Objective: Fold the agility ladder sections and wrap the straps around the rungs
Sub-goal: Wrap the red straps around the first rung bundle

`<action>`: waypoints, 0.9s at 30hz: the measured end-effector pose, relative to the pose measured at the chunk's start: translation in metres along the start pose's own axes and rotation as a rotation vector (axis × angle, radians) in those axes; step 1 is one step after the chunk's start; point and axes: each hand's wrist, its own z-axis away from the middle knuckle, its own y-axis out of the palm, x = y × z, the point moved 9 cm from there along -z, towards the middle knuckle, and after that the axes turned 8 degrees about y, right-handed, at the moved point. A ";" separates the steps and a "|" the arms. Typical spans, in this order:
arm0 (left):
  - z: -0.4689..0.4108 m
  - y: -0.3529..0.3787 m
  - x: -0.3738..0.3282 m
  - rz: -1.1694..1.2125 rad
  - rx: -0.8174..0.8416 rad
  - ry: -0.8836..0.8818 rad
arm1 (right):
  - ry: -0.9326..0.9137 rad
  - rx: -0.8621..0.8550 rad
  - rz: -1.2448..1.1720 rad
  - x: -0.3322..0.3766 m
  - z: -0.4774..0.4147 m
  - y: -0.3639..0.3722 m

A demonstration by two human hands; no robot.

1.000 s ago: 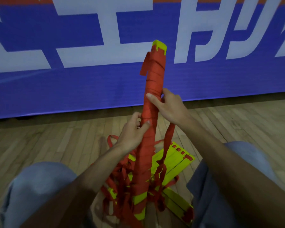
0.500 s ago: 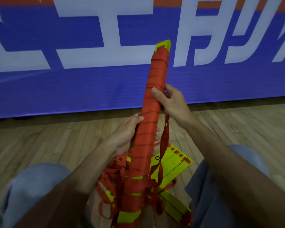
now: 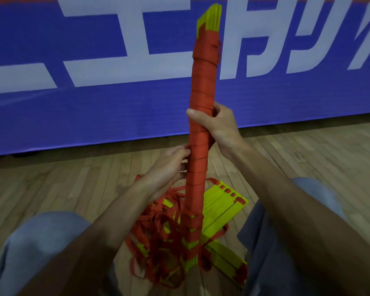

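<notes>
A bundle of yellow rungs (image 3: 203,82) wrapped in red strap stands nearly upright in front of me, its yellow tip high against the banner. My right hand (image 3: 217,124) grips the bundle around its middle, thumb across the front. Lower down, my left hand (image 3: 169,165) touches the bundle's left side with curled fingers; whether it pinches a strap there is unclear. Loose red straps (image 3: 158,227) lie tangled on the floor at the bundle's base. More yellow rungs (image 3: 222,208) lie flat behind it.
I sit on a wooden floor (image 3: 51,184) with my knees (image 3: 36,242) spread on either side of the ladder. A blue banner (image 3: 73,107) with large white letters runs along the wall close ahead.
The bundle has risen higher and stands more upright. The hanging strap on its right side is no longer loose, and my right hand now sits lower around the wrapped part.
</notes>
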 end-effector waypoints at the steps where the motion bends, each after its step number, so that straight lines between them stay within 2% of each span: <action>1: -0.001 -0.001 0.002 -0.014 -0.043 -0.004 | 0.001 -0.040 0.016 -0.003 -0.001 0.000; 7: 0.000 -0.004 -0.002 -0.233 -0.154 0.095 | 0.052 -0.396 0.099 -0.017 -0.005 -0.021; 11: 0.002 -0.009 -0.007 -0.610 -0.172 0.245 | 0.058 -0.398 0.083 -0.020 -0.004 -0.022; 14: 0.002 -0.009 -0.014 -0.722 -0.145 0.327 | 0.048 -0.358 0.139 -0.022 -0.004 -0.017; 17: 0.004 -0.016 -0.016 -0.638 -0.151 0.312 | 0.003 -0.299 0.311 -0.011 -0.005 -0.015; 21: 0.002 -0.038 -0.015 -0.352 -0.237 0.184 | -0.132 -0.242 0.578 0.004 -0.002 -0.009; 27: -0.003 -0.045 -0.021 -0.278 -0.210 0.171 | -0.405 -0.304 0.859 0.024 0.007 -0.005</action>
